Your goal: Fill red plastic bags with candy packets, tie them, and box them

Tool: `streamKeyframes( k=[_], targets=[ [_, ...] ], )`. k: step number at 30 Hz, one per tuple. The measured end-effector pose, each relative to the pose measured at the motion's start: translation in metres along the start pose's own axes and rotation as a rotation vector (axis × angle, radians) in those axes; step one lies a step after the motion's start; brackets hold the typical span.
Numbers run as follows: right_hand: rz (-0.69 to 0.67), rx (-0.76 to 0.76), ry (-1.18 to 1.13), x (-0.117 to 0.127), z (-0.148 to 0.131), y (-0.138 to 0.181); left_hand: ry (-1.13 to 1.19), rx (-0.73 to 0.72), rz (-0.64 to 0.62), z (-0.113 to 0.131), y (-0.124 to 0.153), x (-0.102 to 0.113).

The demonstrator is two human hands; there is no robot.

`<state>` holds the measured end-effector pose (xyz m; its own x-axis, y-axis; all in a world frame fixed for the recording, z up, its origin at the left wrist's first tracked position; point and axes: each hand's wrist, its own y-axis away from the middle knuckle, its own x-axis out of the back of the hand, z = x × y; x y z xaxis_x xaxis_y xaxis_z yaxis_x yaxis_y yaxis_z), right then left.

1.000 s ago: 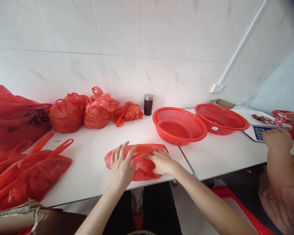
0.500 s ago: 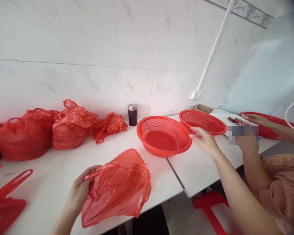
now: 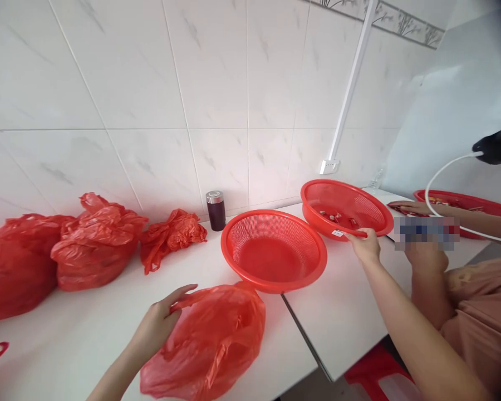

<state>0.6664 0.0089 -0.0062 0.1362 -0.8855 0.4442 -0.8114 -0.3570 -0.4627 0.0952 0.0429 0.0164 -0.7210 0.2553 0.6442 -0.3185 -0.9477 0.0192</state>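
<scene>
My left hand (image 3: 161, 320) pinches the edge of a thin red plastic bag (image 3: 217, 340), which puffs out over the table's front edge. The fingers of my right hand (image 3: 366, 248) are closed on the near rim of a red mesh basket (image 3: 317, 195). That basket is tilted, and several small wrapped pieces (image 3: 338, 217) lie low inside it. Another red mesh basket (image 3: 271, 287) sits between my hands, just beyond the bag, with nothing visible in it.
Full red bags (image 3: 96, 256) and a crumpled red bag (image 3: 173, 239) line the left by the wall. A dark tumbler (image 3: 216, 211) stands behind the baskets. At right, a co-worker's arm (image 3: 426, 267) is near another red basket (image 3: 492, 206) and a white cable (image 3: 432, 184). A red stool (image 3: 371, 370) is below.
My right hand has gone from reaching to gripping the far basket's rim, and that basket is now tilted with its contents showing. The bag in my left hand has opened out and sagged lower.
</scene>
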Motion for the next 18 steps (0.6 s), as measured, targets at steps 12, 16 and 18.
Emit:
streamKeyframes(
  k=[12,16,18],
  targets=[
    [-0.354,0.058,-0.533,0.085,-0.107,0.102,-0.04,-0.314,-0.269,0.079,-0.065,-0.108],
    [-0.62,0.036,-0.614,0.103,-0.132,0.146,0.0,-0.346,-0.385,0.096,-0.038,-0.111],
    [-0.745,0.029,-0.646,0.111,-0.14,0.168,0.083,-0.273,-0.492,0.09,-0.009,-0.094]
  ],
)
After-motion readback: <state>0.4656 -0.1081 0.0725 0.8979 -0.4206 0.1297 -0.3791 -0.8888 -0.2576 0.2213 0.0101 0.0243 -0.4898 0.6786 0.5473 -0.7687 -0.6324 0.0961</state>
